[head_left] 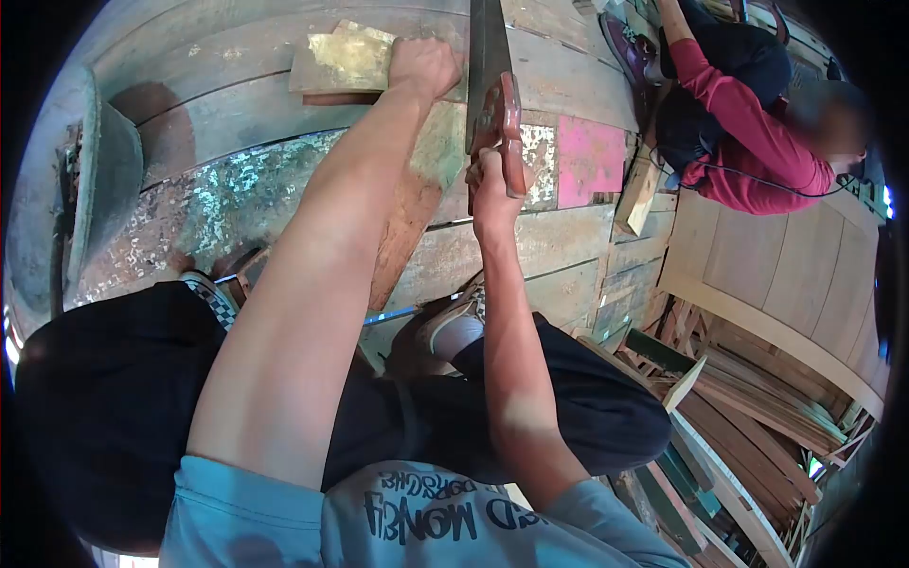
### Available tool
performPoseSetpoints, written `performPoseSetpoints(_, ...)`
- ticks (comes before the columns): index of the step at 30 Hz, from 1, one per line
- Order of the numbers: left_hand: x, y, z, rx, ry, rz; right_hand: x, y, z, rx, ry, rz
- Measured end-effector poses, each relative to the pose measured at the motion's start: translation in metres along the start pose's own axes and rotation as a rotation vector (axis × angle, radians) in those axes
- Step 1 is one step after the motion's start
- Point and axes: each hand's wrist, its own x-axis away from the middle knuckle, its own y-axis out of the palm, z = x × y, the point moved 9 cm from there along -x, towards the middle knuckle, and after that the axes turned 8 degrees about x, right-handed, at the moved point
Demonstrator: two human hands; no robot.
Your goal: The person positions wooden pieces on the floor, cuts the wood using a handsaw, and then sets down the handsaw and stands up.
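My right hand (492,185) is wrapped round the reddish-brown wooden handle of a handsaw (488,57). The dark blade points away from me, toward the top edge of the view, where its tip is cut off. To the left of the blade, my left hand (426,68) is closed at the right end of a short wooden board (346,62) and bears down on it; its fingertips are hidden. Yellowish, worn patches mark the board's top, and another piece of wood shows beneath its near edge. Whether the saw teeth touch wood I cannot see.
Weathered planks form the floor (549,237), with a pink patch (589,161). A person in a maroon top (757,180) sits at upper right. A wooden block (639,194) lies nearby. Stacked timber (739,398) fills the lower right, and a grey curved object (104,170) stands left.
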Motion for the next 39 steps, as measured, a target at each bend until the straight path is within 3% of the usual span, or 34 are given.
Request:
performPoseSetpoints(9,0.0,-0.006,0.006,-0.063,-0.008,0.027,0.037,-0.01,0.006,0.083,-0.095,0.025)
performPoseSetpoints(11,-0.001,0.0,-0.002,-0.076,-0.113,-0.048,0.02,-0.002,0.01,-0.081,-0.049,-0.001)
performPoseSetpoints(18,0.007,-0.013,0.004,-0.068,0.04,0.023,0.065,-0.018,-0.017,0.107,-0.154,0.026)
performPoseSetpoints(24,0.005,-0.007,-0.009,-0.073,-0.086,0.056,0.046,-0.008,-0.019,0.04,-0.178,0.052)
performPoseSetpoints(31,0.01,-0.015,0.004,-0.127,0.017,0.108,0.038,-0.02,0.004,-0.15,-0.111,0.115)
performPoseSetpoints(33,0.013,-0.016,0.003,-0.167,0.045,0.123,0.037,-0.026,0.015,-0.555,0.149,0.111)
performPoseSetpoints(35,0.021,-0.027,0.016,0.008,0.262,0.251,0.034,-0.032,-0.001,-0.424,0.043,0.127)
performPoseSetpoints(36,0.023,-0.033,0.019,0.001,0.275,0.255,0.035,-0.036,-0.007,-0.362,-0.024,0.166)
performPoseSetpoints(38,0.019,-0.021,0.014,0.037,0.139,0.009,0.037,-0.039,-0.015,-0.34,-0.082,0.175)
performPoseSetpoints(39,0.019,-0.019,0.014,0.032,0.148,0.016,0.037,-0.041,-0.018,-0.347,-0.09,0.181)
